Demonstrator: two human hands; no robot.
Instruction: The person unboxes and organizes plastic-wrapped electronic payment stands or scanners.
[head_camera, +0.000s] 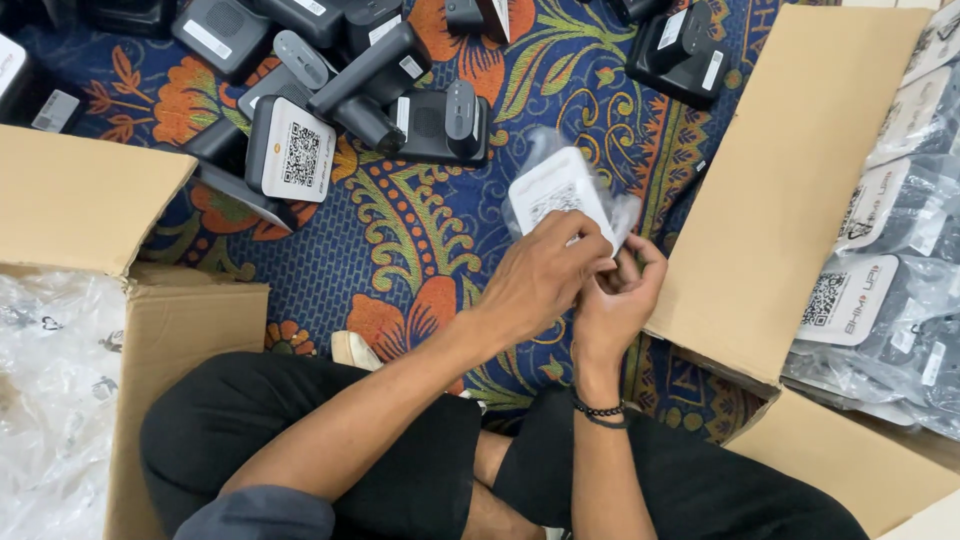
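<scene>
Left hand (545, 275) and right hand (615, 295) both gripping bagged white device (558, 195), long axis angled up-left, left hand nearer.

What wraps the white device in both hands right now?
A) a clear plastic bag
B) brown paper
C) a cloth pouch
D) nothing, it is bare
A: the white device sits inside a clear plastic bag, gripped by the left hand and right hand above the patterned rug.
</scene>
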